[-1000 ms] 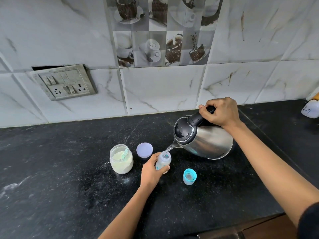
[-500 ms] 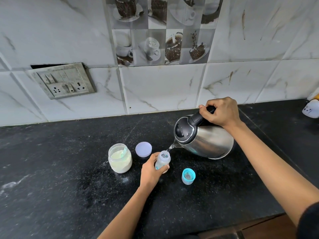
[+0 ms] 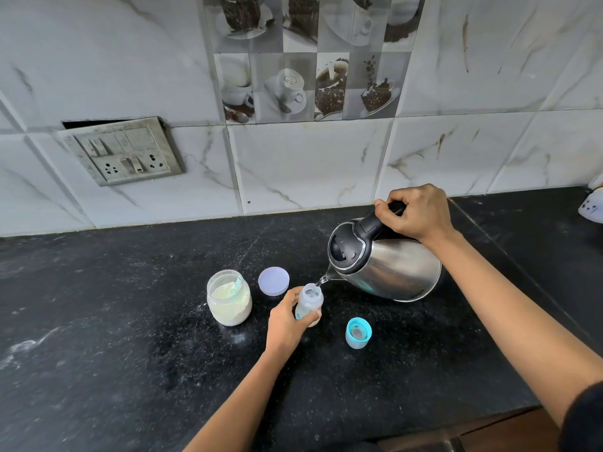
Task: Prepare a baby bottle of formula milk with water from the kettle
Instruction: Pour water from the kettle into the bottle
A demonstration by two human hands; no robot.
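Note:
A small clear baby bottle (image 3: 310, 301) stands upright on the black counter (image 3: 130, 353), its mouth uncovered. My left hand (image 3: 287, 321) is wrapped around its left side. My right hand (image 3: 414, 213) grips the black handle of a steel kettle (image 3: 391, 269), which is tilted left with its spout just above the bottle's mouth; a thin stream of water runs into it. An uncovered glass jar of pale formula powder (image 3: 229, 300) with a scoop inside stands left of the bottle.
The jar's lilac lid (image 3: 273, 280) lies behind the bottle. A teal bottle cap with teat (image 3: 358, 333) lies to the right of the bottle. A switch and socket plate (image 3: 124, 151) is on the tiled wall. A white object (image 3: 592, 207) sits at the far right edge.
Hands, kettle and bottle hold nearly the same pose while water keeps pouring; the view has shifted only slightly.

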